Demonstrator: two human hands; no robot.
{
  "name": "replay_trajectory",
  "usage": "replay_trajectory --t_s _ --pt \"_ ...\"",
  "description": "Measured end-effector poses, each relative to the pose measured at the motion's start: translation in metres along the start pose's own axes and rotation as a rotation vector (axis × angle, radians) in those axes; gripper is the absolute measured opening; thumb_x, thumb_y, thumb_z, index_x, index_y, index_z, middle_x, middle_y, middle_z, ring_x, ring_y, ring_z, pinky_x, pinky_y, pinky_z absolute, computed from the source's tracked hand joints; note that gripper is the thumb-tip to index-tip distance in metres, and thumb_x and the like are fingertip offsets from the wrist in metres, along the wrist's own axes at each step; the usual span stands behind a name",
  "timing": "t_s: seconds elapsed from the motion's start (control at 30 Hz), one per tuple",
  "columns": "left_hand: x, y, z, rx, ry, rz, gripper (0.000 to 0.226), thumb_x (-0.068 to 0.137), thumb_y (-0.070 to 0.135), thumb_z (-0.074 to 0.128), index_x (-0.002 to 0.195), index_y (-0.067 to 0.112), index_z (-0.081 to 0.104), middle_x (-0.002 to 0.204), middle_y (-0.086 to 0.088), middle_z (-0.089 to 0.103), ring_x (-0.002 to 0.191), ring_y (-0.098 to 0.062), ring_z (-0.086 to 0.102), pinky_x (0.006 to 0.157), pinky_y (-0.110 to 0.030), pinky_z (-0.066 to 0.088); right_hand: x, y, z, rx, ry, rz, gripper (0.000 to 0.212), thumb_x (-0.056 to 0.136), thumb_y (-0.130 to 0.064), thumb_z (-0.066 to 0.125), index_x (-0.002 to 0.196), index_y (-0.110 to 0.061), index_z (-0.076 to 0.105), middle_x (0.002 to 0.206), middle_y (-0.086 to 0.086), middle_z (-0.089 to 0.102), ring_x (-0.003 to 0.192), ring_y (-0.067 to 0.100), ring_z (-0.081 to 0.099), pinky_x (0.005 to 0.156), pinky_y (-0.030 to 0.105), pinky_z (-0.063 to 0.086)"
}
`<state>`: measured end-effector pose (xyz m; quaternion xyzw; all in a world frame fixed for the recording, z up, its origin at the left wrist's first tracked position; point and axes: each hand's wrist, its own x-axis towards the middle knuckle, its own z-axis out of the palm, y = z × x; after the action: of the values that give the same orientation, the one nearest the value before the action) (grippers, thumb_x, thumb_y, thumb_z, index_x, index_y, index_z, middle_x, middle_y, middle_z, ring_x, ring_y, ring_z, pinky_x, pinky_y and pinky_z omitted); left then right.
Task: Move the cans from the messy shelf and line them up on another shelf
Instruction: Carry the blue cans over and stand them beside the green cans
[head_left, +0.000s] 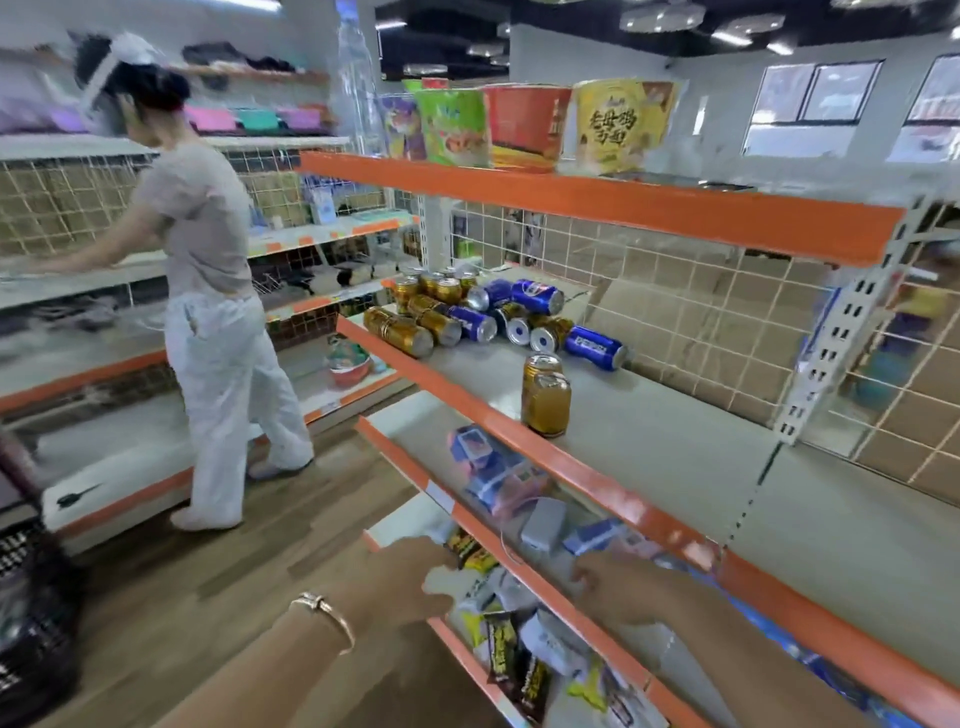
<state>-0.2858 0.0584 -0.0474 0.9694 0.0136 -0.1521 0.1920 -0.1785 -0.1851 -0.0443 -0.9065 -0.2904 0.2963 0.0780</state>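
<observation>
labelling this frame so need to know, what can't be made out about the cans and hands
Head view only.
- Can pile: exact count; rear cans hidden behind front ones.
- Left hand: fingers motion-blurred, grip unclear.
- Right hand: fingers motion-blurred too, grip unclear.
- Upright gold can: label too blurred to read.

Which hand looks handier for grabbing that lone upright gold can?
Probably the right hand: it looks empty and sits nearer below the can, over the shelves. The left hand, also empty, is farther aside, by the aisle.
</observation>
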Motion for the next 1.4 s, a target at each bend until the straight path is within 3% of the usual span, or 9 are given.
replay_trajectory --t_s 0.07,0.2,0.33,0.5,0.77,0.9,1.0,1.17,1.4 --pt "0.019 -0.004 -0.017 0.031 0.071 -0.012 0.049 0.084 0.049 0.051 0.131 0.035 0.046 0.136 0.013 0.045 0.122 -0.009 0.045 0.105 -0.022 0.034 0.017 -0.009 -0.018 -0.02 0.037 -0.006 0.031 0.09 -0.026 0.05 0.121 -0.025 0.057 0.115 -0.001 0.057 0.105 0.018 0.058 0.069 0.021 0.04" --pt "0.072 -0.02 -0.045 -0.006 0.104 -0.026 0.046 0.088 0.039 0.056 0.132 0.03 0.048 0.138 0.009 0.046 0.126 -0.011 0.044 0.106 -0.02 0.032 0.064 -0.026 -0.058 0.039 -0.002 -0.068 0.034 0.086 -0.026 0.056 0.119 -0.017 0.059 0.111 -0.001 0.057 0.097 0.018 0.058 0.081 0.025 0.045" --pt "0.127 -0.042 -0.079 -0.028 0.123 -0.069 0.064 0.074 0.062 0.049 0.131 0.033 0.047 0.137 0.011 0.048 0.126 -0.013 0.047 0.107 -0.033 0.038 0.121 -0.046 -0.109 0.054 0.017 -0.166 0.038 0.088 -0.026 0.056 0.123 -0.012 0.058 0.122 0.008 0.061 0.109 0.022 0.059 0.095 0.035 0.047" --pt "0.182 -0.061 -0.122 -0.025 0.169 -0.034 0.047 0.091 0.035 0.056 0.134 0.021 0.045 0.14 0.002 0.045 0.128 -0.015 0.043 0.108 -0.026 0.033 0.173 -0.074 -0.165 -0.011 0.048 -0.239 0.041 0.094 -0.026 0.054 0.133 -0.016 0.049 0.133 0.003 0.053 0.118 0.021 0.051 0.093 0.027 0.04" --pt "0.265 -0.113 -0.192 0.021 0.148 0.043 0.047 0.09 0.035 0.057 0.134 0.021 0.047 0.136 0.001 0.05 0.121 -0.017 0.05 0.103 -0.03 0.04 0.267 -0.081 -0.236 -0.088 0.089 -0.176 0.042 0.093 -0.034 0.055 0.132 -0.019 0.051 0.13 0.001 0.054 0.112 0.018 0.052 0.09 0.028 0.041" --pt "0.319 -0.142 -0.235 0.064 0.153 0.106 0.039 0.084 0.033 0.06 0.118 0.014 0.059 0.117 -0.007 0.061 0.11 -0.026 0.058 0.094 -0.035 0.046 0.319 -0.078 -0.267 -0.047 0.122 -0.061 0.043 0.094 -0.033 0.053 0.135 -0.019 0.048 0.131 0.001 0.052 0.107 0.016 0.052 0.086 0.024 0.041" --pt "0.357 -0.16 -0.266 0.073 0.16 0.172 0.033 0.086 0.026 0.061 0.115 0.01 0.062 0.114 -0.009 0.063 0.107 -0.025 0.059 0.091 -0.032 0.046 0.355 -0.081 -0.284 -0.089 0.164 0.037 0.036 0.093 -0.032 0.053 0.126 -0.017 0.056 0.124 0.005 0.056 0.109 0.021 0.055 0.091 0.031 0.045" --pt "0.405 -0.184 -0.293 0.098 0.107 0.253 0.042 0.087 0.03 0.061 0.128 0.021 0.054 0.131 -0.002 0.054 0.119 -0.021 0.052 0.101 -0.032 0.042 0.398 -0.084 -0.3 -0.026 0.188 0.14 0.014 0.088 -0.024 0.053 0.098 -0.016 0.058 0.092 0.001 0.057 0.089 0.02 0.056 0.066 0.027 0.04" --pt "0.454 -0.196 -0.327 0.109 0.054 0.366 0.041 0.089 0.029 0.058 0.128 0.016 0.053 0.129 -0.005 0.053 0.113 -0.021 0.053 0.096 -0.034 0.046 0.446 -0.082 -0.305 0.08 0.339 0.266 0.015 0.084 -0.02 0.053 0.097 -0.026 0.056 0.098 -0.005 0.06 0.089 0.013 0.059 0.073 0.024 0.048"
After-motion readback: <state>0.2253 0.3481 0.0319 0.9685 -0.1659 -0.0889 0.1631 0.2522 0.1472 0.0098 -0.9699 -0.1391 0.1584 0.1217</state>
